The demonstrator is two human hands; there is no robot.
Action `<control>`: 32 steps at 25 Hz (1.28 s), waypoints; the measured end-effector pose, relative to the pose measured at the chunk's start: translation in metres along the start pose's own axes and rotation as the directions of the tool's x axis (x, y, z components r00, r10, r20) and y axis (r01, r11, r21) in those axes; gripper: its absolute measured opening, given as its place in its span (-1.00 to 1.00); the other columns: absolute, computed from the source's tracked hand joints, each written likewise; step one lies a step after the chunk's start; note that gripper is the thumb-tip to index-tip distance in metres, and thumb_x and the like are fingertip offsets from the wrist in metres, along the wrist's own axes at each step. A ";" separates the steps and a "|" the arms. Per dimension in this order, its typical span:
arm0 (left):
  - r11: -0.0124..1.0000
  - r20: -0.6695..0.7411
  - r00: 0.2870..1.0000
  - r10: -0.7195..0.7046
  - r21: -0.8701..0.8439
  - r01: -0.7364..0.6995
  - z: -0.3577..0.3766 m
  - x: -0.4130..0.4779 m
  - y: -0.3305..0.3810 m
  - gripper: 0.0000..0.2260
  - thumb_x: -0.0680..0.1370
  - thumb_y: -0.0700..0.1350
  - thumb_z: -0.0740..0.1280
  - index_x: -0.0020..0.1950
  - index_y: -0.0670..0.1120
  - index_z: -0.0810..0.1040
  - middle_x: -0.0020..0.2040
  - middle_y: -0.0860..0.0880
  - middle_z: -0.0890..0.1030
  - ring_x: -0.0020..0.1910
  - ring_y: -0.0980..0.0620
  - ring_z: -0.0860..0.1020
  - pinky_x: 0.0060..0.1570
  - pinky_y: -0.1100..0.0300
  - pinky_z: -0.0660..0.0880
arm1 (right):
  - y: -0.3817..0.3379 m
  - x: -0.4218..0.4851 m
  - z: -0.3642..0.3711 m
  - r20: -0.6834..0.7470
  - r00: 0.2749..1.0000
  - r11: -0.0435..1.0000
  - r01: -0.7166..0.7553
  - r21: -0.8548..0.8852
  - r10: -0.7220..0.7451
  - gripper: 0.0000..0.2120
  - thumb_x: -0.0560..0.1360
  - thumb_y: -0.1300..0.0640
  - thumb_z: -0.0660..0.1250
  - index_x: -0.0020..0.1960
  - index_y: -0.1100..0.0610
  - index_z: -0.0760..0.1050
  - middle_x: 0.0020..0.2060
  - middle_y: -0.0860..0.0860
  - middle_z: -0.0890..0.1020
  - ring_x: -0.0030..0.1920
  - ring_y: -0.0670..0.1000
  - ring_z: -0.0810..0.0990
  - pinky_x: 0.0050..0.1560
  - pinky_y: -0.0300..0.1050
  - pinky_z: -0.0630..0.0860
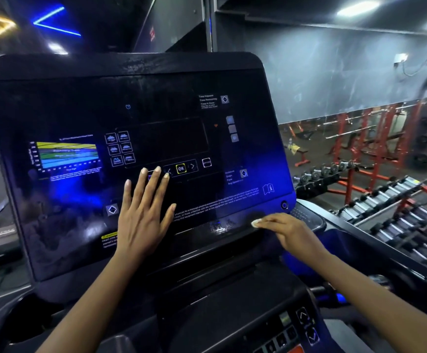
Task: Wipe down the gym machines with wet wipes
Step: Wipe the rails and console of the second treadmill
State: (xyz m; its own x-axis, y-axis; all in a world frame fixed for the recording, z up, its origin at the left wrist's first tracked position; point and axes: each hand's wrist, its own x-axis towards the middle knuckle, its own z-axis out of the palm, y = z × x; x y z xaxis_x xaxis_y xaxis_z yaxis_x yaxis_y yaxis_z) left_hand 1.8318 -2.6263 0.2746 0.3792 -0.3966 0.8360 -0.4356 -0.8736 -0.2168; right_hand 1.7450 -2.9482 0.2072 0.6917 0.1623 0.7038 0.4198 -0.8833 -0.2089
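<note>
The left hand (pixel 141 220) lies flat, fingers spread and pointing up the tilted treadmill console (pixel 79 98), whose long axis runs left to right, while the right hand (pixel 286 231), its bunched fingers pointing left, holds a wadded wet wipe (pixel 255 223) against the console's lower right edge.

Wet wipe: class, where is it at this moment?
In the head view the wet wipe sits lower right, under the right hand fingertips, on the ledge below the console, near its round corner button.
</note>
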 end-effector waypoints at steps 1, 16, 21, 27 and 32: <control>1.000 0.000 1.000 -0.007 -0.006 0.007 0.001 0.004 0.004 -0.47 0.59 0.09 0.06 0.50 -0.14 0.24 0.51 -0.11 0.23 0.51 -0.10 0.12 0.47 -0.06 -0.02 | 0.006 -0.001 -0.003 -0.023 0.999 1.000 -0.028 0.006 0.028 -0.49 0.31 0.46 0.26 0.13 0.04 0.60 0.01 -0.05 0.63 0.04 -0.15 0.54 0.14 -0.31 0.44; 0.984 -0.002 0.989 -0.147 0.104 0.146 0.028 0.095 0.043 -0.44 0.59 0.13 0.01 0.49 -0.16 0.26 0.51 -0.10 0.25 0.51 -0.07 0.12 0.47 -0.05 0.00 | 0.044 0.283 -0.100 -0.452 0.878 0.988 0.148 -0.050 -0.154 -0.55 0.47 0.04 0.02 0.10 0.17 0.62 0.00 0.09 0.66 0.02 0.07 0.59 0.06 -0.20 0.46; 0.977 0.004 0.987 -0.158 0.143 0.155 0.030 0.093 0.042 -0.41 0.63 0.18 -0.13 0.50 -0.15 0.24 0.52 -0.09 0.23 0.52 -0.06 0.11 0.47 -0.09 0.04 | 0.070 0.273 -0.087 -0.425 0.849 0.949 0.271 -0.159 -0.314 -0.64 0.48 0.22 0.09 0.14 0.22 0.59 0.03 0.14 0.64 0.05 0.04 0.54 0.09 -0.22 0.44; 0.979 -0.003 0.988 -0.157 0.130 0.156 0.030 0.092 0.043 -0.41 0.63 0.19 -0.11 0.50 -0.15 0.26 0.52 -0.09 0.23 0.52 -0.07 0.13 0.48 -0.08 0.04 | 0.100 0.168 -0.054 -0.303 0.876 0.926 0.336 -0.173 -0.374 -0.57 0.46 0.38 0.12 0.21 0.13 0.56 0.10 0.02 0.62 0.06 0.00 0.56 0.13 -0.17 0.49; 0.978 0.008 0.987 -0.161 0.139 0.158 0.028 0.092 0.044 -0.40 0.63 0.20 -0.14 0.50 -0.16 0.25 0.51 -0.10 0.24 0.51 -0.08 0.13 0.48 -0.06 0.01 | 0.106 0.080 -0.027 -0.245 0.897 0.929 0.342 -0.141 -0.368 -0.59 0.47 0.39 0.16 0.22 0.14 0.55 0.13 0.00 0.60 0.06 0.01 0.59 0.12 -0.10 0.51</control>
State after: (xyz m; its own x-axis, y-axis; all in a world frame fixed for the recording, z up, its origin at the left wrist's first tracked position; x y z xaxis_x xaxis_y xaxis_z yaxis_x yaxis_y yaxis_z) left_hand 1.8707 -2.7089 0.3277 0.4508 -0.2529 0.8561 -0.2524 -0.9560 -0.1495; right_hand 1.8292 -3.0405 0.2601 0.3220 0.3626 0.8745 0.5435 -0.8272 0.1429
